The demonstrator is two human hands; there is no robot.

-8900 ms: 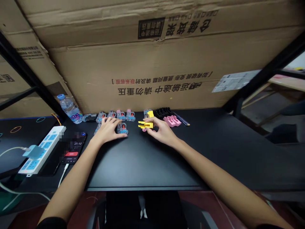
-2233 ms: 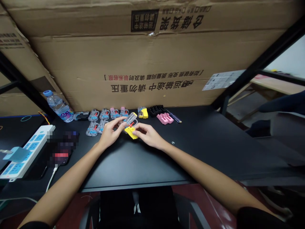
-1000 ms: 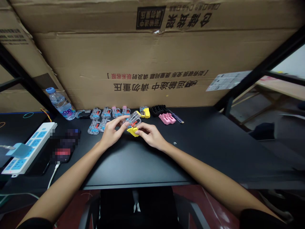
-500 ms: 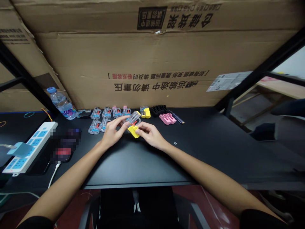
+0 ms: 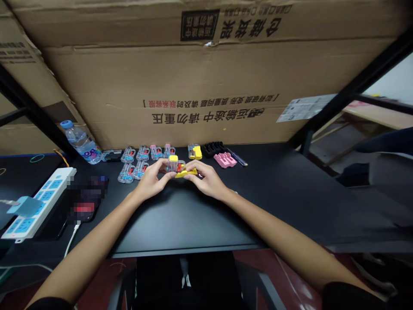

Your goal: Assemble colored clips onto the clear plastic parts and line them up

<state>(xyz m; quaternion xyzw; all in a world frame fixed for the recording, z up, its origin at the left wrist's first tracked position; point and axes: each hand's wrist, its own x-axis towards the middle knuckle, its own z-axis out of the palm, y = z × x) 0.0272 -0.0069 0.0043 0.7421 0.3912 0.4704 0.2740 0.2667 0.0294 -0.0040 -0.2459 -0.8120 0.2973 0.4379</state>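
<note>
My left hand [image 5: 153, 179] is closed on a small clear plastic casing [image 5: 173, 165] with a yellow cap and a red part inside. My right hand [image 5: 209, 179] pinches a yellow plastic piece [image 5: 186, 173] against the casing's lower right side. Fingers hide part of both, and I cannot tell whether they are joined. Beyond my left hand lie several similar clear casings [image 5: 128, 172] with blue and red insides, two of them pink-topped. Behind the hands rests another clear casing with a yellow part [image 5: 195, 151].
Black plastic pieces [image 5: 213, 148], pink plastic pieces [image 5: 225, 160] and a thin pen-like tool [image 5: 237, 156] lie at the back. Leftward are a water bottle [image 5: 82, 144], a power strip [image 5: 40, 202] and a phone [image 5: 87, 198] on a cable. A cardboard sheet [image 5: 206, 77] walls the rear.
My hands have turned the clear casing, so its yellow cap now faces me. The yellow piece has swung from hanging down to lying nearly level.
</note>
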